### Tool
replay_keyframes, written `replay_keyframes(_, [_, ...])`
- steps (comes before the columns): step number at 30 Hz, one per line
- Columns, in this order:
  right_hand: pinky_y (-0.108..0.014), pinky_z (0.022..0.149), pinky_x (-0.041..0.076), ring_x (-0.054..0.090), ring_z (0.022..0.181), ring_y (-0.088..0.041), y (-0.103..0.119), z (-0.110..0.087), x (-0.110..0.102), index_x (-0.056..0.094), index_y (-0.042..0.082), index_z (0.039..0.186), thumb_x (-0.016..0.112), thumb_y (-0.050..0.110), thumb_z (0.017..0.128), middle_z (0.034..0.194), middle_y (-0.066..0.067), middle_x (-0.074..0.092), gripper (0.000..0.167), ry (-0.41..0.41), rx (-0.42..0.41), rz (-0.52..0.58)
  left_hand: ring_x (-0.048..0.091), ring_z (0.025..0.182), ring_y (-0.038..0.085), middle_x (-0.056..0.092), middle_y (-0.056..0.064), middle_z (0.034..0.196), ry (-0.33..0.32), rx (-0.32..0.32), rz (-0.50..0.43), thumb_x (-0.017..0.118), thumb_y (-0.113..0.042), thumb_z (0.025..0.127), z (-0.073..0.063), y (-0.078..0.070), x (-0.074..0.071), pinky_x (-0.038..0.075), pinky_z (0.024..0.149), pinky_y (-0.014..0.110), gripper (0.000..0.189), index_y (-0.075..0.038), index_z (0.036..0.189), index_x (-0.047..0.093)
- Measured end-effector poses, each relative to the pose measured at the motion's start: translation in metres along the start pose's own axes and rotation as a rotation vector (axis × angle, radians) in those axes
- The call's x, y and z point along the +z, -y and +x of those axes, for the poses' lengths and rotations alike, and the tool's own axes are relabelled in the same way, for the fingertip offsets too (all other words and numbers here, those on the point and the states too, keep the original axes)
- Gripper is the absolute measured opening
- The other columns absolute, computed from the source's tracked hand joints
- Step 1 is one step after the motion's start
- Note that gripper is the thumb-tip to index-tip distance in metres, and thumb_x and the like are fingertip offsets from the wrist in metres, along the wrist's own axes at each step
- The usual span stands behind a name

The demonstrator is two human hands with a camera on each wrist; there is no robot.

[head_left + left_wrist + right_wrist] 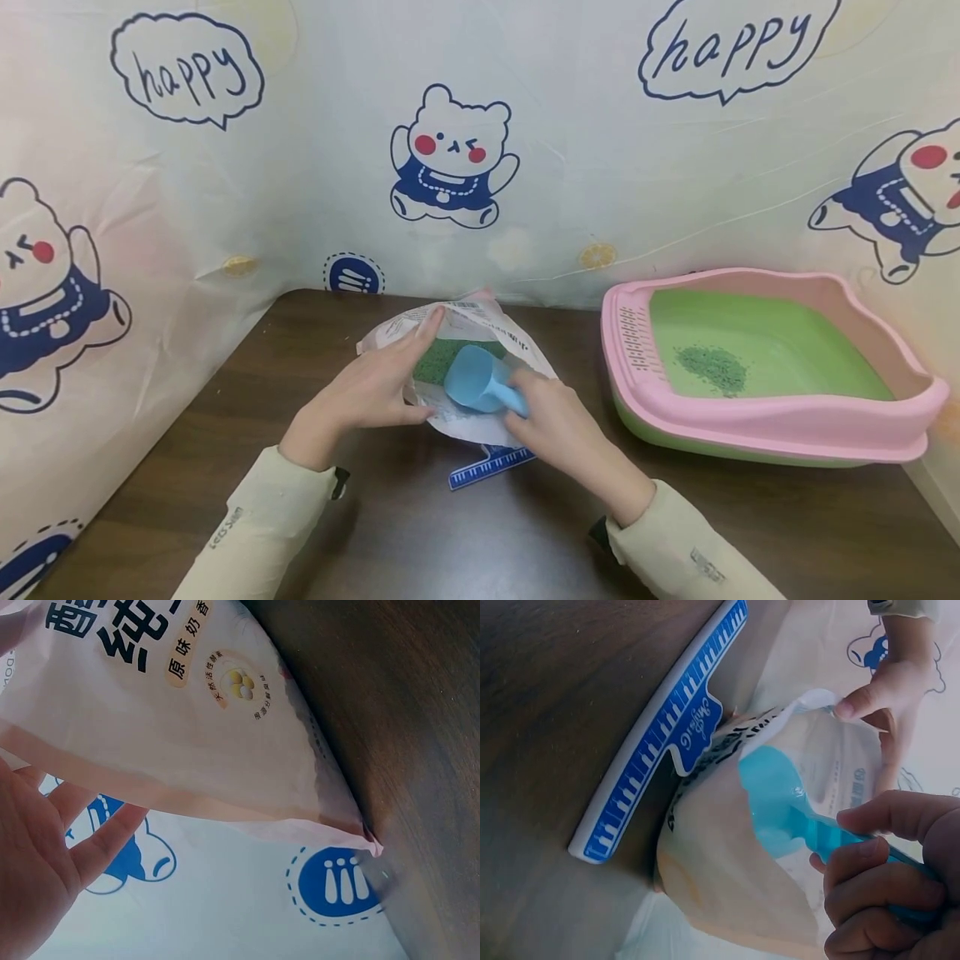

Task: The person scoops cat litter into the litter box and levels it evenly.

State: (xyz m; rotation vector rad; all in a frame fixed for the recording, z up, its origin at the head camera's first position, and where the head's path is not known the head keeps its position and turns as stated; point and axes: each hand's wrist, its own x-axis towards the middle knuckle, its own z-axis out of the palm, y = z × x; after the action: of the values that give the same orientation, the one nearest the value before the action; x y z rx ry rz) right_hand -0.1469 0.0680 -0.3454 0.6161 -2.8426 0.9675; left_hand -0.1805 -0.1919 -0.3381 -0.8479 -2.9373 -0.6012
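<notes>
A white and pink printed bag (487, 429) lies tilted on the table with its mouth open, and green granules (435, 360) show inside. My left hand (378, 379) holds the bag at the left side of its mouth, thumb at the near rim and fingers spread toward the far side. In the left wrist view, fingers (105, 844) pass behind the bag's edge. My right hand (558, 417) grips the handle of a light blue scoop (472, 379), its fingers curled round it in the right wrist view. The scoop's bowl is at the bag's mouth, over the granules.
A blue and white clip (487, 468) with a piano-key print lies just in front of the bag. On the right stands a green litter tray with a pink rim (787, 414); a small heap of green granules (712, 369) lies in it. A printed curtain (570, 167) hangs behind the table.
</notes>
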Motion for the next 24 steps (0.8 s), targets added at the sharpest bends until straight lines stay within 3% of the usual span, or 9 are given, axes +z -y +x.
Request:
replay_keyframes(4, [-0.024,0.055,0.047,0.052,0.062,-0.014,-0.001,0.004,0.007,0.062,0.007,0.096,0.067,0.004,0.081,0.077,-0.003,0.058,0.016,0.002,-0.003,0.005,0.062,0.09,0.014,0.026,0.001,0.165,0.004,-0.004,-0.004,0.082,-0.036,0.076,-0.001,0.001,0.001,0.06,0.077,0.029,0.12,-0.03,0.161,-0.002])
replay_keyframes(9, [-0.023,0.053,0.045,0.052,0.058,-0.013,-0.002,0.01,0.014,0.062,0.007,0.095,0.067,0.004,0.081,0.074,-0.002,0.057,0.016,-0.009,-0.023,-0.001,0.061,0.082,0.012,0.024,0.002,0.166,0.005,0.01,-0.005,0.082,-0.035,0.076,0.001,-0.001,0.0,0.058,0.072,0.026,0.119,-0.028,0.161,-0.001])
replay_keyframes(17, [-0.025,0.058,0.047,0.054,0.064,-0.016,0.0,0.022,0.024,0.063,0.004,0.101,0.068,0.006,0.082,0.08,-0.005,0.062,0.02,0.009,-0.016,0.02,0.065,0.098,0.021,0.024,0.002,0.166,0.009,0.012,-0.021,0.082,-0.036,0.077,0.001,0.0,-0.001,0.06,0.084,0.036,0.119,-0.029,0.161,-0.002])
replay_keyframes(24, [-0.027,0.06,0.044,0.055,0.068,-0.018,-0.001,0.034,0.03,0.066,0.004,0.104,0.07,0.009,0.081,0.085,-0.006,0.067,0.024,0.027,-0.003,0.027,0.063,0.085,0.013,0.027,0.004,0.165,0.011,0.012,-0.013,0.082,-0.035,0.077,0.002,0.001,-0.002,0.06,0.077,0.031,0.119,-0.029,0.161,-0.002])
